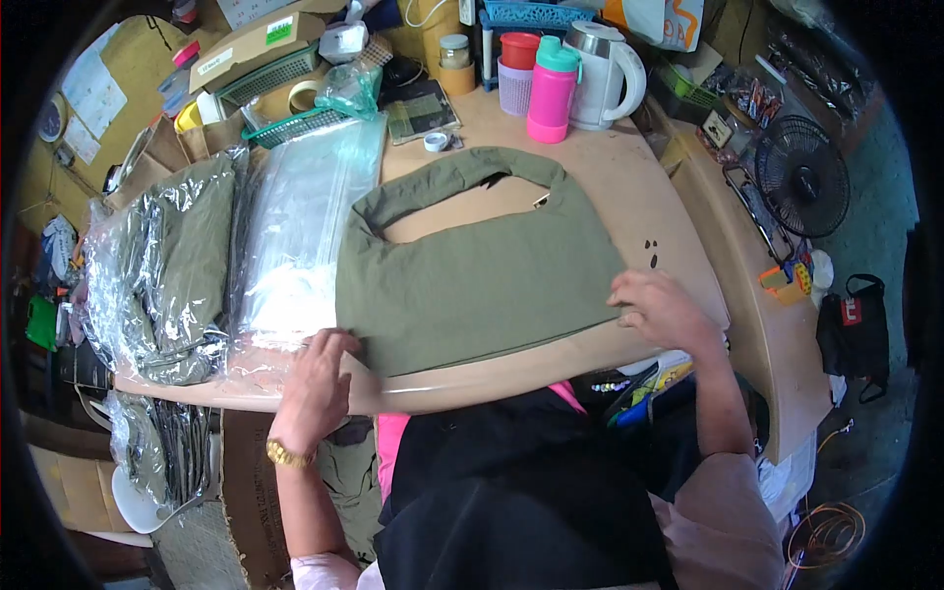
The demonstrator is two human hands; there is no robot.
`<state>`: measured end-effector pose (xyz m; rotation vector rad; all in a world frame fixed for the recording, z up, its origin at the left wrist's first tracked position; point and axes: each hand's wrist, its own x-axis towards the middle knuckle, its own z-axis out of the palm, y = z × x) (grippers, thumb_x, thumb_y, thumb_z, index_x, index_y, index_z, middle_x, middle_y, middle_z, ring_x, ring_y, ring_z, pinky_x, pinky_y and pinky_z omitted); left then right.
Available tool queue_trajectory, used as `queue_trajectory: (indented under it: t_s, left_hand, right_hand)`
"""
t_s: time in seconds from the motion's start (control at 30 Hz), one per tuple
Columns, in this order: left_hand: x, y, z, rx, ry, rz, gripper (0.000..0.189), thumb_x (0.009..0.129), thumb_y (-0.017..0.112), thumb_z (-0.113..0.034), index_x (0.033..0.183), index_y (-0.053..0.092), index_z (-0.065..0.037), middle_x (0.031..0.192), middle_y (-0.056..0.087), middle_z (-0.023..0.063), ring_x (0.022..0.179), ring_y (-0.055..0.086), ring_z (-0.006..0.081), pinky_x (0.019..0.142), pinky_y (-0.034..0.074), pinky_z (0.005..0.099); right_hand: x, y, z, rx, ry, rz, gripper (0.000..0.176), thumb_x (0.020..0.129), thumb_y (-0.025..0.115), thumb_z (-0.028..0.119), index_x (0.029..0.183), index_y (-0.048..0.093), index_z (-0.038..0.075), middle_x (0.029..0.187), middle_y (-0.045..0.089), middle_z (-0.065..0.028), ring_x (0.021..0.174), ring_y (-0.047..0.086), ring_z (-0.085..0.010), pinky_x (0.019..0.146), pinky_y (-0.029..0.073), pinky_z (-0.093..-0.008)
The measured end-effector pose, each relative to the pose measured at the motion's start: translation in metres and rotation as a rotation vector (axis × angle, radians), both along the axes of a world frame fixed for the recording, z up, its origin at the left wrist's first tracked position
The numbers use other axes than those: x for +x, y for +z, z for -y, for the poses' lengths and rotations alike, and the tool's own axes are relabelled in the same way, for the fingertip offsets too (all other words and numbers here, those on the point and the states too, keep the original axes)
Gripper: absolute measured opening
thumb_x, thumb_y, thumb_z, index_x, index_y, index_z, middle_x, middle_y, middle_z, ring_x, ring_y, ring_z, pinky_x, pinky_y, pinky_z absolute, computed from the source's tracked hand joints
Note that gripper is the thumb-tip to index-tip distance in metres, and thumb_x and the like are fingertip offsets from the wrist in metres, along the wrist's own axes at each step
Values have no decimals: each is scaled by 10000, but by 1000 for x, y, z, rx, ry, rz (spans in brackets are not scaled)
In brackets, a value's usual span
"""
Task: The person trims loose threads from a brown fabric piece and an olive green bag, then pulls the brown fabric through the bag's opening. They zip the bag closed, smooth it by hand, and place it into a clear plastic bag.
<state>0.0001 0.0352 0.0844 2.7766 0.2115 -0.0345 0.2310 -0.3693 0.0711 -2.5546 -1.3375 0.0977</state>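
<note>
An olive green fabric shoulder bag [482,275] lies flat on the tan table [629,197], its strap looping toward the far side. My left hand [320,379] rests on the bag's near left corner at the table's front edge, a gold watch on the wrist. My right hand [661,310] presses on the bag's near right corner, fingers curled over the fabric. Both hands hold the bag's bottom edge flat.
A stack of clear plastic bags [295,226] lies left of the bag, and wrapped green bags [162,275] lie further left. At the back stand a pink bottle [551,90], a white kettle [602,74], cups and baskets. A black fan [801,177] sits right.
</note>
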Motion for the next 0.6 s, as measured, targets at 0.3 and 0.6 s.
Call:
queue_trajectory:
  t_s: [0.3,0.6]
  left_hand:
    - [95,-69,77,271,206,218,749,954,487,-589,1559,330,-175,1639,232,138,1515,151,402,1146,44,716]
    - [91,-72,66,196,280,153,787,906,528,-640,1519,411,-161,1609,312,138,1507,175,408,1154,14,700]
  right_hand:
    - [-11,-47,-119,124,-249,243,747,860,626,595,1485,459,222,1577,321,-199,1471,219,-446,1123,74,-733]
    - [-10,-53,-113,-92,-353,37,844,853,542,719,1542,368,263,1641,163,-190,1503,66,-461,1103,40,-774]
